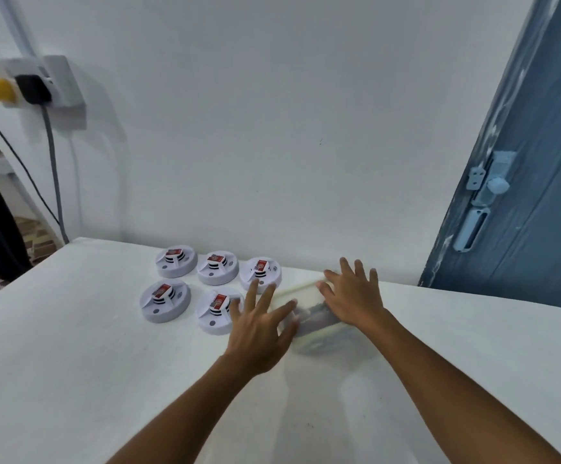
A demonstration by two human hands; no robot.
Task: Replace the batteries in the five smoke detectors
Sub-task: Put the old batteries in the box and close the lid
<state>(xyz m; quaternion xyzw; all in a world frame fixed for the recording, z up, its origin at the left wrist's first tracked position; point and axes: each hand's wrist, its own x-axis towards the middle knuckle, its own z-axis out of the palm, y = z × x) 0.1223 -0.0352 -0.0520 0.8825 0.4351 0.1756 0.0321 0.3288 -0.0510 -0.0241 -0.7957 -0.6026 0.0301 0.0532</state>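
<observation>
While both hands hover with fingers spread and straight, neither grips anything: the left hand point(259, 324) hangs over the left end of a blurred clear box point(312, 324) and the right hand point(352, 296) lies over its far right part. Whether the fingers touch the box cannot be told. What the box holds is too smeared to name; spare batteries would be a fair guess.

Five detectors point(217, 309) sit on the tabletop point(71, 363) toward its far edge, three in a back row by the wall, two in front, all left of the box. Each lies on its back, with a red-labelled battery point(162, 291) showing in the middle.

These detectors look like light, stiff plastic shells that would likely slide on the smooth top, so one hand should probably steady the round rim while the other pinches the battery by its long sides and lifts it straight out. Contact clips are likely the delicate part, so a gentle pull seems wise. As for the box, it looks thin and light, best taken by its two ends.
</observation>
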